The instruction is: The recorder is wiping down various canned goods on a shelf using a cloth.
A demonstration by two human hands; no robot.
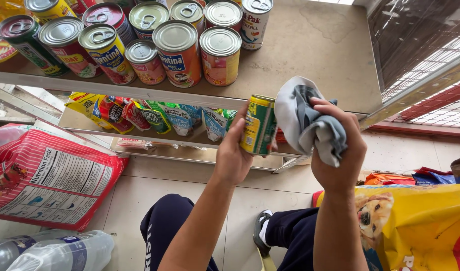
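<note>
Two metal shelves stand over pale floor tiles.

A green-and-yellow labelled can, held in the left hand, sits before a shelf crowded with upright round cans in red, orange, green and yellow labels, silver pull-tab lids on top. On the tier below, a row of small sachets in yellow, red, green and blue leans forward. At left on the floor lies a red-and-white striped sack with a white panel; at lower right, a yellow bag showing a dog
</note>
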